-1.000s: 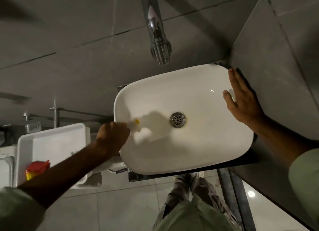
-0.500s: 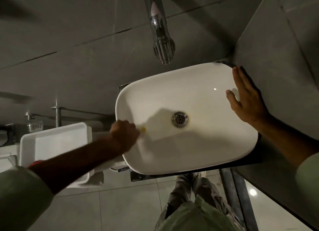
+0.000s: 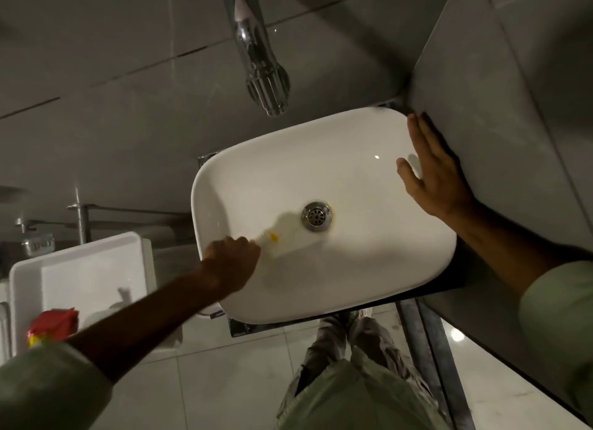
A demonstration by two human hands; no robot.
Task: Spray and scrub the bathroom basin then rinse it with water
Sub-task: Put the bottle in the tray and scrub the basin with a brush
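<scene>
The white rectangular basin (image 3: 369, 269) sits tight in the corner where the tiled back wall meets the side wall, with the chrome tap (image 3: 261, 73) hanging over its back rim and no water running from it. The left hand (image 3: 232, 259) is clenched around the handle of a pale scrub brush (image 3: 272, 242) with a yellow mark, its head pressed on the basin floor just left of the metal drain (image 3: 316, 216). The right hand (image 3: 430, 176) is released and flat, fingers spread, braced on the basin's right rim against the side wall (image 3: 513, 140). A yellowish smear shows around the drain, so by my judgement the scrubbing is underway and the rinse is yet to come.

The risks from here look modest. The bristles could catch in the drain grate if the stroke runs too far right, jolting the wrist. The braced palm might slip on a wet glazed rim, tipping weight forward. The right half and the far corners may go unscrubbed if strokes stay near the left wall. A red-capped bottle (image 3: 53, 325) stands beside the left forearm and could be knocked by a backward pull.
</scene>
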